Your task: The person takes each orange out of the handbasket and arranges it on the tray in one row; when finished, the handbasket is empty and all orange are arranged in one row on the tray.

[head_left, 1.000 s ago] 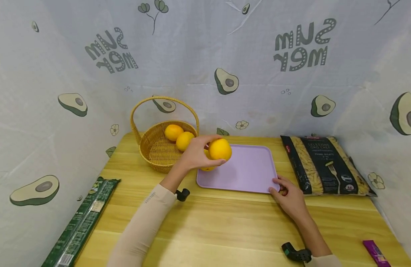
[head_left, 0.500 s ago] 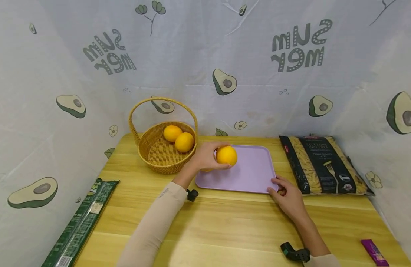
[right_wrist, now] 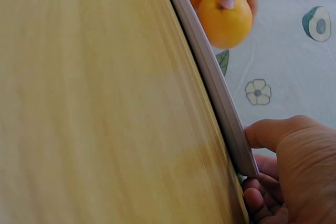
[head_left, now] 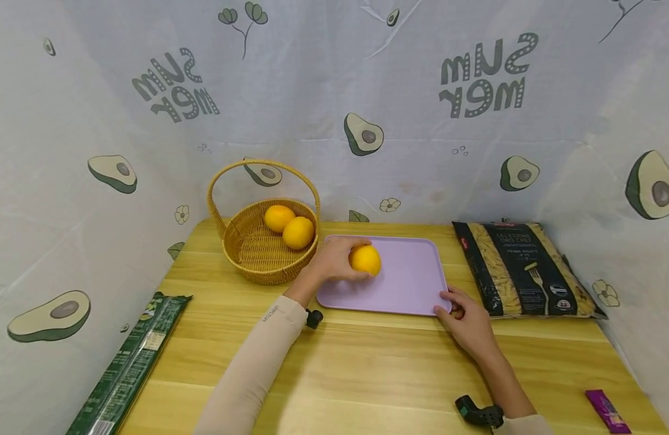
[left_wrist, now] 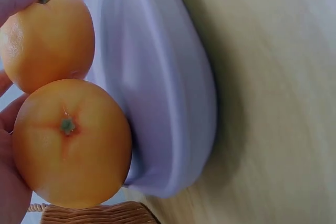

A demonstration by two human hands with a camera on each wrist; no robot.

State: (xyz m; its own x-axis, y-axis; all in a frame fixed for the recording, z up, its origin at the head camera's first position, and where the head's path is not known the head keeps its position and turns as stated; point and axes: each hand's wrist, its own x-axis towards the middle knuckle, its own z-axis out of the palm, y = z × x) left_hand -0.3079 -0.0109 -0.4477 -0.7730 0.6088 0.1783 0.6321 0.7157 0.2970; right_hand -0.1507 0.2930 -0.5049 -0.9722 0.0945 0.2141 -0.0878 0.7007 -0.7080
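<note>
My left hand (head_left: 334,258) grips an orange (head_left: 365,260) low over the left part of the lilac tray (head_left: 410,275). In the left wrist view the thumb lies on top of this orange (left_wrist: 52,40), and a second orange (left_wrist: 72,142) sits against it, nearer the palm. The hand hides that second orange in the head view. My right hand (head_left: 467,317) pinches the tray's near right corner; the right wrist view has the thumb on the rim (right_wrist: 220,93) and the other fingers curled below.
A wicker basket (head_left: 253,241) with a tall handle stands left of the tray, with two oranges (head_left: 297,233) inside. A black pasta bag (head_left: 524,272) lies at right, a long green packet (head_left: 133,362) at left, a small purple packet (head_left: 608,411) at front right.
My left hand has carried the orange rightward from near the basket, then lowered it toward the tray. The right hand keeps its hold on the tray's corner.
</note>
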